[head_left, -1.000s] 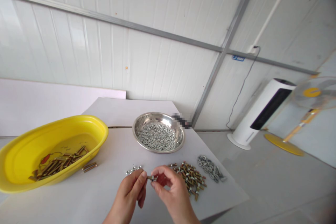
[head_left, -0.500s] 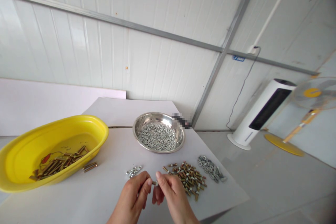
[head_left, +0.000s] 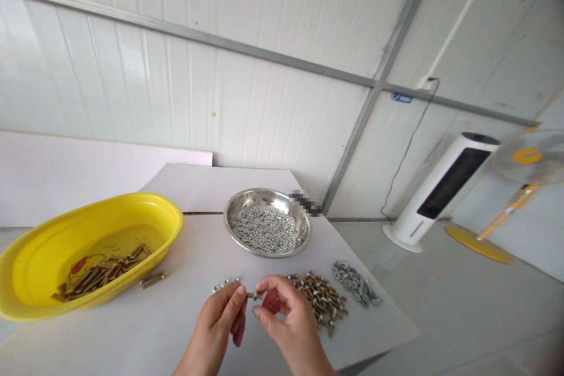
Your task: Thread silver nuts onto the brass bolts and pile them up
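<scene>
My left hand [head_left: 218, 323] and my right hand [head_left: 286, 320] meet above the near edge of the white table [head_left: 176, 317]. Between their pinched fingertips is a small brass-coloured bolt [head_left: 254, 295] with a silvery nut on it. Both hands are closed on it. Just behind my left fingers lie a few loose silver nuts [head_left: 222, 285]. To the right of my right hand is a heap of brass bolts [head_left: 324, 299], and further right a small pile of silver washers [head_left: 355, 283].
A steel bowl [head_left: 267, 205] full of silver nuts stands behind the hands. A yellow oval basin [head_left: 44, 247] at the left holds several long bolts; two lie beside it [head_left: 152, 279]. On the floor at right stand a white tower heater [head_left: 440, 191] and a fan [head_left: 524, 188].
My right hand's fingers have turned around the bolt, from stretched forward to curled back, while my left fingers keep their pinch. The hands stayed in the same spot.
</scene>
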The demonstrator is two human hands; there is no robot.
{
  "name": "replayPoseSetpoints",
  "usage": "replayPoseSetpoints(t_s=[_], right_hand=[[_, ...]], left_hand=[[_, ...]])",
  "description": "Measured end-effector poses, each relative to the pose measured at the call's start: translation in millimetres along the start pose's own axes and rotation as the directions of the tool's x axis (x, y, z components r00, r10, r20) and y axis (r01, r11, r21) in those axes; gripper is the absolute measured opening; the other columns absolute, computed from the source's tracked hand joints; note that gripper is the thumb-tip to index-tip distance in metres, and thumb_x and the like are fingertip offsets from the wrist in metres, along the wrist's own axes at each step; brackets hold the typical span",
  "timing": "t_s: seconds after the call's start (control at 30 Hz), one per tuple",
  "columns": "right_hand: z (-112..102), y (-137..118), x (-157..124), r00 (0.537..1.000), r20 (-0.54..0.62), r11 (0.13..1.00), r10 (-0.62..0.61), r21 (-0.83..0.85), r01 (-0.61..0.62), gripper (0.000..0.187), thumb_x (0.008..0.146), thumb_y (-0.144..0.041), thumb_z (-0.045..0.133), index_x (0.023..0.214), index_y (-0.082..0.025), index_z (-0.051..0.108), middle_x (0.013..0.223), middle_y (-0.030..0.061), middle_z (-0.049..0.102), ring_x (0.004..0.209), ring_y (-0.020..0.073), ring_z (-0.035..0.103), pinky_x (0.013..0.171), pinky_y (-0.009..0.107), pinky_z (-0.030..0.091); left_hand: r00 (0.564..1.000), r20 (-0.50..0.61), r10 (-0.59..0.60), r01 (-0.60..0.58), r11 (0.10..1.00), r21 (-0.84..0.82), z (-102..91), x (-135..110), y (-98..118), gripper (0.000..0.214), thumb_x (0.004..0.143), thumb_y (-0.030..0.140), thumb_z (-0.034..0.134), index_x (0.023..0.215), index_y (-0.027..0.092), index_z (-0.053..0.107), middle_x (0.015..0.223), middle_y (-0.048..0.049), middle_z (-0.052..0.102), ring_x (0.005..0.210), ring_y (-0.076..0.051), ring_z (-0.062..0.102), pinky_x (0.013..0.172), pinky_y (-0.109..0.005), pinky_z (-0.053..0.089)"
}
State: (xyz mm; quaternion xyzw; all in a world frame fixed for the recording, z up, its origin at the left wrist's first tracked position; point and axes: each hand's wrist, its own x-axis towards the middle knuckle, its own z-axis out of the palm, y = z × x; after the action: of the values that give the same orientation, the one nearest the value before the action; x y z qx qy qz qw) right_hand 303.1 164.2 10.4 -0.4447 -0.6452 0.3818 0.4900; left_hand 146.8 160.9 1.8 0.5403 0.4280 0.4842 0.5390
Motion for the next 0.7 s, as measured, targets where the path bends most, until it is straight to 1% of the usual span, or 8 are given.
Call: replayPoseSetpoints(t_s=[0.13, 0.23, 0.33, 0.43, 0.57, 0.7], right_hand=[[1, 2, 1, 0.999, -0.021, 0.998, -0.025, -0.051, 0.024, 0.017, 0.074, -0.01, 0.069, 0.088, -0.019, 0.068, 0.078, 0.0018, 0.069, 0.064, 0.0157, 0.062, 0.06, 0.024, 0.05], [0, 3, 0, 0.999, -0.016, 0.999, -0.029, -0.03, 0.028, 0.013, 0.078, -0.016, 0.069, 0.091, -0.018, 0.069, 0.08, 0.004, 0.07, 0.067, 0.0176, 0.064, 0.063, 0.025, 0.051], [-1, 1, -1, 1.0, -0.013, 1.0, -0.016, -0.014, 0.016, 0.016, 0.081, -0.027, 0.07, 0.094, -0.017, 0.068, 0.081, 0.0059, 0.07, 0.071, 0.0193, 0.065, 0.066, 0.027, 0.052], [-1, -5, -1, 1.0, 0.006, 1.0, 0.007, -0.008, -0.007, 0.021, 0.085, -0.036, 0.069, 0.09, -0.016, 0.068, 0.077, 0.0058, 0.069, 0.07, 0.019, 0.063, 0.064, 0.027, 0.05], [1, -12, -2, 0.995, 0.069, 0.994, 0.071, 0.077, -0.077, 0.035, 0.092, -0.047, 0.059, 0.077, -0.015, 0.063, 0.067, 0.0034, 0.063, 0.063, 0.0166, 0.06, 0.06, 0.025, 0.048], [6, -5, -5, 0.988, 0.09, 0.982, 0.129, 0.123, -0.14, 0.055, 0.095, -0.057, 0.048, 0.059, -0.016, 0.056, 0.052, 0.0016, 0.055, 0.05, 0.0139, 0.055, 0.052, 0.024, 0.043]], left_hand=[[1.0, 0.022, 0.007, -0.007, 1.0, -0.023, 0.1, 1, -3, 0.047, 0.093, 0.057, 0.044, 0.061, 0.022, 0.043, 0.048, 0.0083, 0.039, 0.042, -0.011, 0.042, 0.047, -0.023, 0.035], [0.999, 0.027, 0.017, -0.017, 1.0, -0.008, 0.1, 1, -5, 0.047, 0.094, 0.056, 0.043, 0.061, 0.022, 0.044, 0.048, 0.0075, 0.04, 0.043, -0.011, 0.042, 0.048, -0.024, 0.036], [0.998, 0.01, 0.054, -0.055, 0.996, 0.074, 0.7, 0, -3, 0.046, 0.096, 0.053, 0.042, 0.062, 0.022, 0.045, 0.048, 0.0058, 0.044, 0.046, -0.012, 0.043, 0.051, -0.024, 0.037], [0.994, 0.005, 0.11, -0.109, 0.977, 0.183, 1.6, -3, 3, 0.045, 0.098, 0.05, 0.041, 0.063, 0.022, 0.046, 0.05, 0.0043, 0.048, 0.05, -0.014, 0.047, 0.054, -0.024, 0.037], [0.985, 0.053, 0.167, -0.175, 0.946, 0.271, 2.8, -7, 11, 0.041, 0.099, 0.047, 0.041, 0.068, 0.022, 0.05, 0.054, 0.0032, 0.05, 0.053, -0.015, 0.049, 0.056, -0.024, 0.038], [0.972, 0.143, 0.184, -0.214, 0.949, 0.233, 5.0, -9, 13, 0.041, 0.099, 0.046, 0.039, 0.071, 0.021, 0.054, 0.061, 0.0009, 0.056, 0.051, -0.013, 0.049, 0.053, -0.022, 0.039]])
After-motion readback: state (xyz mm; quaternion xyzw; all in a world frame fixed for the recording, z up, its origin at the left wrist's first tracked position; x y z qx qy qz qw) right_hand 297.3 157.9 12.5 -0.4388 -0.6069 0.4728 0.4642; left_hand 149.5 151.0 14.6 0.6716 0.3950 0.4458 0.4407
